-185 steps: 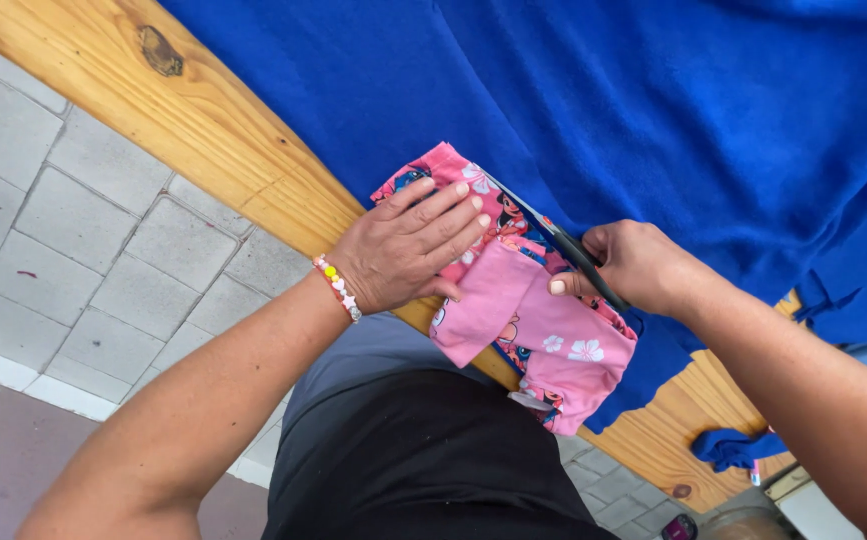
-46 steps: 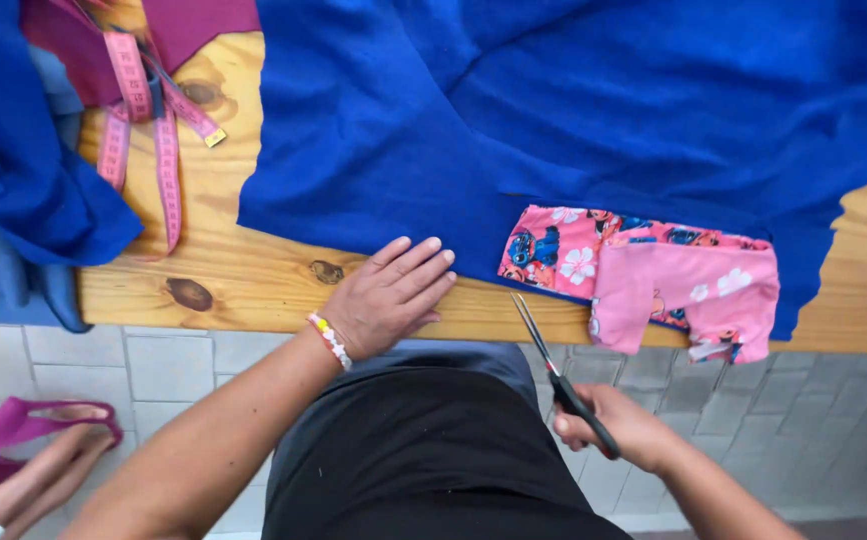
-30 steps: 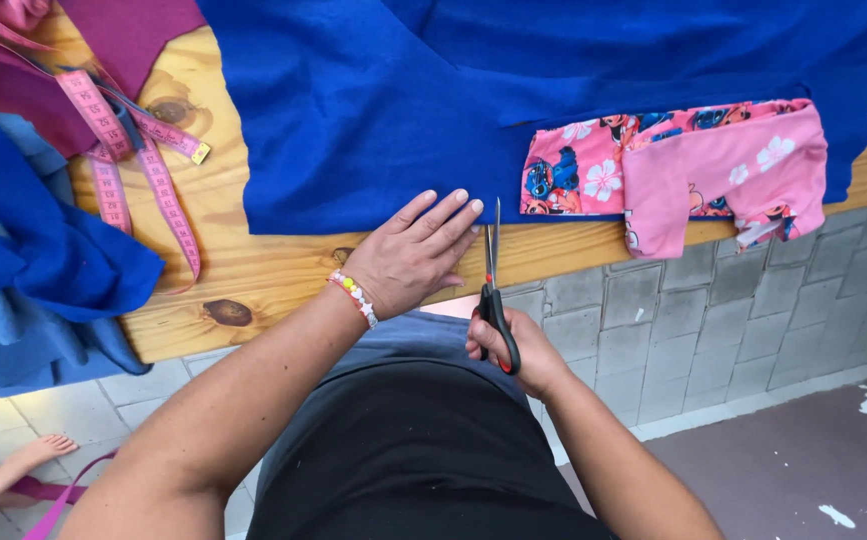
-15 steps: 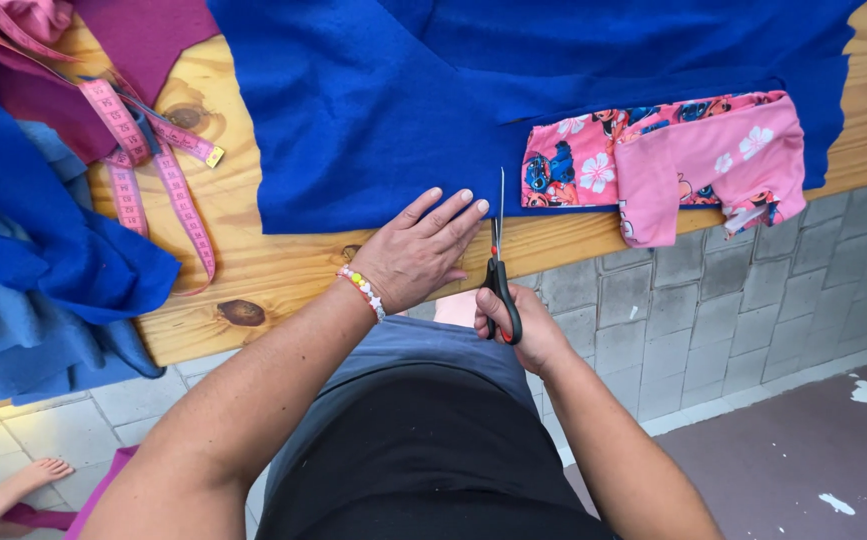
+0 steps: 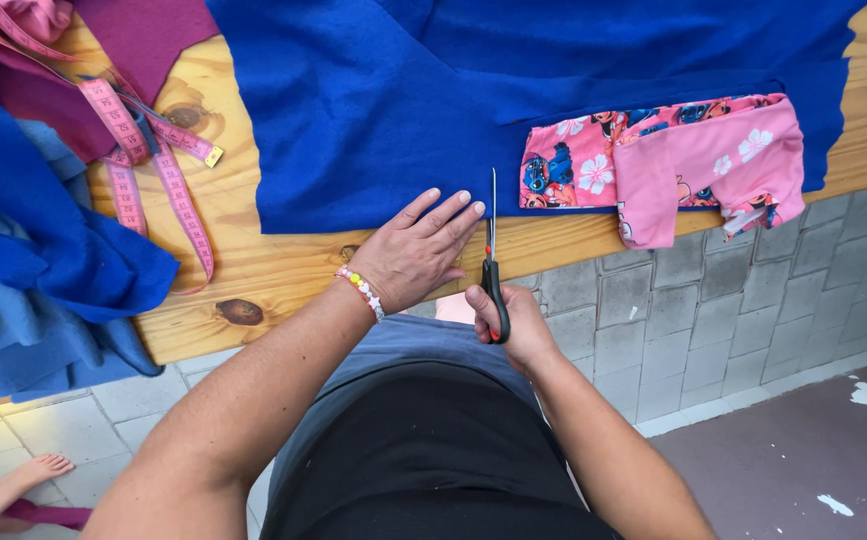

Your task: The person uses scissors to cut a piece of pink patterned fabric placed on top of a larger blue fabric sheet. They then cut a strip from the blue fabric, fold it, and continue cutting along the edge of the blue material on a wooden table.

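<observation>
Two scissors (image 5: 492, 262) handles hidden in right hand (image 5: 509, 326) grip.

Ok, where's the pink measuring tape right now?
In the head view the pink measuring tape lies at upper left on the wooden table, left of the blue fabric and trailing from under the maroon cloth.

Blue fabric (image 5: 373, 110) lay spread flat on wooden table; scissors (image 5: 492, 260), black-handled, blades closed, pointed at its near edge.
</observation>
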